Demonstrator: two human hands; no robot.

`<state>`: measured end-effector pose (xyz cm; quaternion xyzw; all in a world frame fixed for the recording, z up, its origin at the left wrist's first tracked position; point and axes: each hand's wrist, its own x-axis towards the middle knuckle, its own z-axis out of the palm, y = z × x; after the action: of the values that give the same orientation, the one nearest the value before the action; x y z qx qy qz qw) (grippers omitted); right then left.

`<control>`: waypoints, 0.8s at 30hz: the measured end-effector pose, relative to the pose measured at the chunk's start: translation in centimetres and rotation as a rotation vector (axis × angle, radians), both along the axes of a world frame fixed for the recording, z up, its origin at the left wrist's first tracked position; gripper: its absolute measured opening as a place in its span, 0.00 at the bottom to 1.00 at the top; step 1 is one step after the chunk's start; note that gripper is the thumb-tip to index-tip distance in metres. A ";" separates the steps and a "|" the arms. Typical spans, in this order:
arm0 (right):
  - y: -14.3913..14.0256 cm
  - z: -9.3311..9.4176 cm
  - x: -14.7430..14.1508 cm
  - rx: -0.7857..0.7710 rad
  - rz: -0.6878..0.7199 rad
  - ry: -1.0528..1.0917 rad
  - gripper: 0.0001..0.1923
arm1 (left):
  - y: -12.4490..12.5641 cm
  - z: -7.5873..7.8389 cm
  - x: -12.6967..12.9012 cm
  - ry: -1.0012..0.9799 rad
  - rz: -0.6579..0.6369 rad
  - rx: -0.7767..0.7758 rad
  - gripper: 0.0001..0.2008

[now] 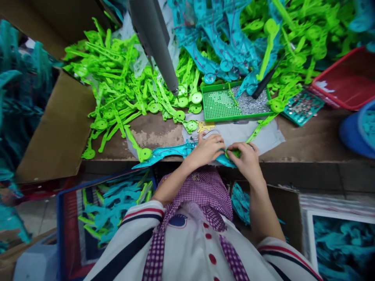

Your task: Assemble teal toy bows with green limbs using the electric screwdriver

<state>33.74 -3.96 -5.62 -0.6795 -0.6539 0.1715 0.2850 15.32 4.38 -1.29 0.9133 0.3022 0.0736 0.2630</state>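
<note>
A long translucent blue plastic part (168, 151) with a thin wire inside lies along the bench's front edge. My left hand (206, 149) is closed over its middle, hiding some of it. On its left end sits the round disc of one lime-green plastic arm (145, 154). Another lime-green plastic arm (261, 125) slants up to the right from the blue part's right end. My right hand (245, 156) pinches this arm's lower end, pressed near the blue part; the fingers hide the contact.
Lime-green arms (117, 84) are heaped at the back left, with blue parts (225, 43) behind. A green tray (218, 107) of small metal pieces holds a dark-handled tool (265, 84). A grey power screwdriver (159, 47) hangs overhead. A red bin (348, 80) and blue bucket (359, 128) stand right.
</note>
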 end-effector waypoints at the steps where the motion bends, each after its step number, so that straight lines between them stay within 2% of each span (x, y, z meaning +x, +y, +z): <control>1: 0.0 0.0 0.0 -0.009 0.004 0.004 0.08 | 0.6 0.1 0.5 0.027 -0.031 -0.018 0.07; 9: 0.3 0.0 0.4 -0.025 0.027 -0.075 0.06 | 2.8 0.8 2.9 0.190 -0.056 -0.169 0.01; 15: 0.8 0.2 0.3 -0.106 0.072 -0.133 0.07 | 2.9 0.8 4.3 0.302 -0.029 -0.203 0.03; 17: 0.6 0.6 0.6 -0.109 0.093 -0.113 0.08 | 3.0 0.7 4.2 0.315 -0.032 -0.212 0.03; 20: 0.0 1.8 1.7 -0.046 0.179 0.046 0.13 | 3.1 0.3 3.6 0.261 -0.072 -0.181 0.04; 22: -0.3 2.5 3.0 0.042 0.113 0.166 0.18 | 3.0 0.1 3.3 0.209 -0.099 -0.149 0.05; 24: -0.4 2.6 4.4 0.116 -0.055 0.233 0.17 | 2.6 0.0 2.8 0.169 -0.103 -0.122 0.08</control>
<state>38.15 -4.33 -3.03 -0.6550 -0.6063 0.2033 0.4025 18.15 7.02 -1.29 0.9129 0.2799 -0.0360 0.2949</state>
